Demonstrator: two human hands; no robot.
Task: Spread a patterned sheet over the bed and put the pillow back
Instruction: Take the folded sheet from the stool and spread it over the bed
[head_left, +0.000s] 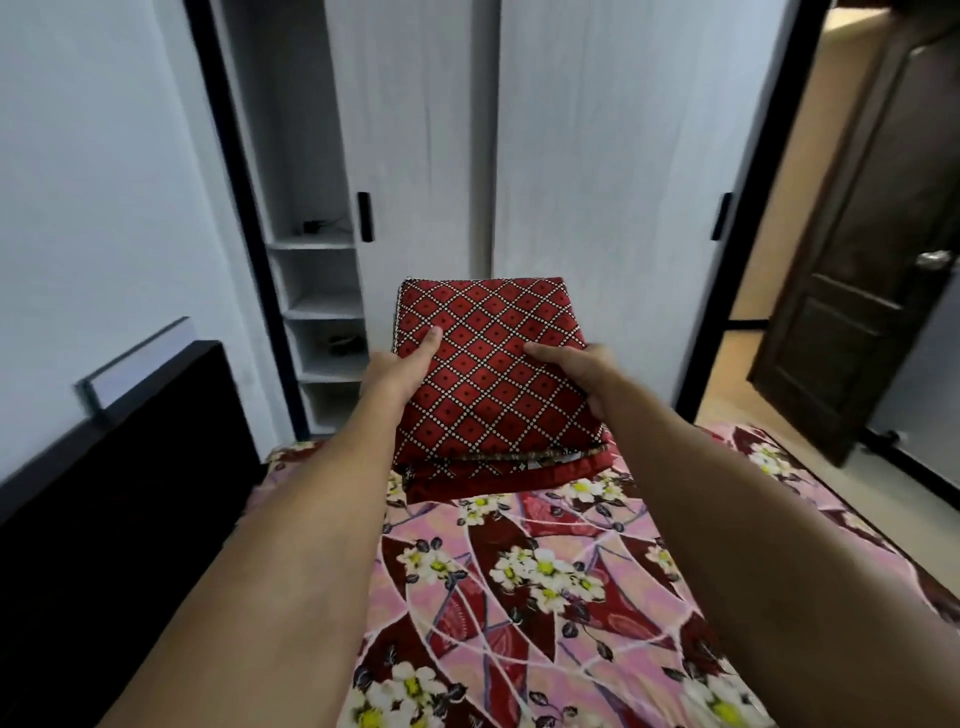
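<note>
A folded red sheet (488, 374) with a dotted diamond pattern is held up above the bed, its folded layers showing along the lower edge. My left hand (402, 366) grips its left side with the thumb on top. My right hand (576, 371) grips its right side the same way. Below lies the bed (545, 597), covered by a pink and maroon floral cloth with white flowers. No pillow is in view.
A dark headboard (119, 493) runs along the left. Behind the bed stand a white wardrobe (597, 156) with sliding doors and open shelves (322, 306). A dark brown door (857, 291) stands open at the right, with pale floor beside the bed.
</note>
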